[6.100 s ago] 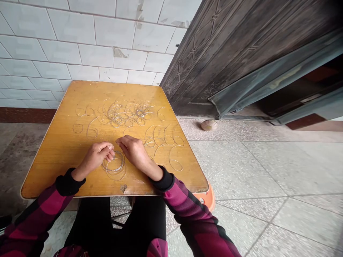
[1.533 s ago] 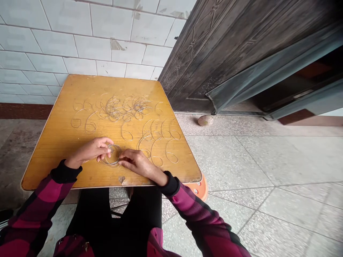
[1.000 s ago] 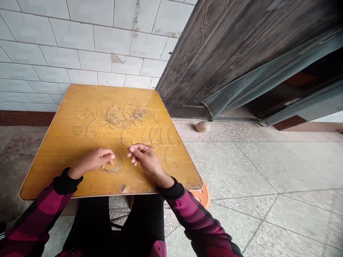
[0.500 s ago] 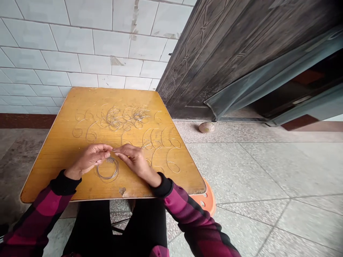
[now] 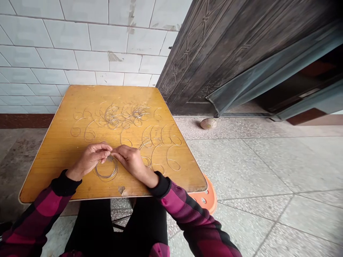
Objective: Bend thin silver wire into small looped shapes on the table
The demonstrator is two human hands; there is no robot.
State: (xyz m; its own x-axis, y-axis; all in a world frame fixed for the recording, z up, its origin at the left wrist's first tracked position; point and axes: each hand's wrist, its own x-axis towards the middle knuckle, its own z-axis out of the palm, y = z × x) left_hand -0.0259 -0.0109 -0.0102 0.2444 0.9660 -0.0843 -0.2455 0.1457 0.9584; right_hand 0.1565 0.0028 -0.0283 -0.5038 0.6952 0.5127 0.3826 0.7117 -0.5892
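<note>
My left hand (image 5: 94, 157) is closed in a pinch on a thin wire, its fingertips almost meeting those of my right hand. Thumb and forefinger of my right hand (image 5: 130, 159) grip the same wire; the tiny stretch between them is mostly hidden. Just below the fingers shows a round coil of wire (image 5: 117, 170), several turns thick; whether it hangs from my hand or lies on the wood cannot be made out. Several curled wire pieces (image 5: 174, 165) lie beside my right hand. Farther back is a tangled heap of wire pieces (image 5: 114, 119).
The yellow wooden table (image 5: 50, 171) stands against a white tiled wall (image 5: 107, 35). Its front edge has a chipped spot. An orange stool (image 5: 210, 196) pokes out at the right corner. A dark carved door (image 5: 184, 67) and a roundish pale object (image 5: 208, 124) on the floor are to the right.
My right hand has shifted slightly left, bringing its fingertips closer to my left hand's. The camera view has moved a little. The wire pieces on the table lie as before.
</note>
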